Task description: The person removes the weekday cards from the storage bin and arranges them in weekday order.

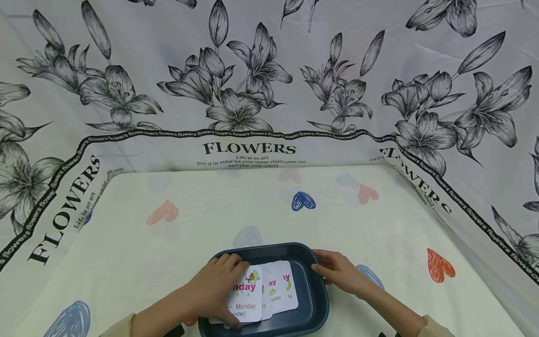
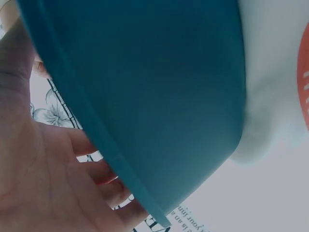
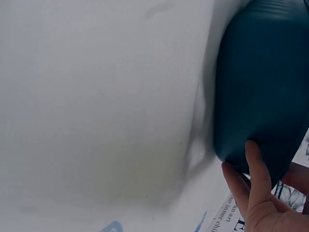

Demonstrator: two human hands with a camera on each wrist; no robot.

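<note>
Nearest: beige sleeves (image 1: 120,325), cut by the head view's bottom edge, plus a dark object (image 1: 174,331) too cropped to ID. Left hand (image 1: 216,288) reached over the left side of the tray (image 1: 311,304), fingers bent over the card pile, thumb at its near-left corner. Cards were inside the tray, left to middle: Monday card (image 1: 251,297) on top, other cards (image 1: 281,283) fanned to the right, probably so each edge could be picked out. Right hand (image 1: 338,271) pinched the tray's right wall near the far corner, likely steadying it. Beyond: heart-print worktop (image 1: 391,217), then floral cloth (image 1: 139,42).

Unclear: left fingertips hidden (rim blocked the left wrist view), so couldn't tell if that hand pinched the cards or only rested on them. It also covered the start of the big red word; small print read "Monday". Other cards overlapped, mostly just "ay" endings, no reliable count. Tray's near rim ran out of frame.
</note>
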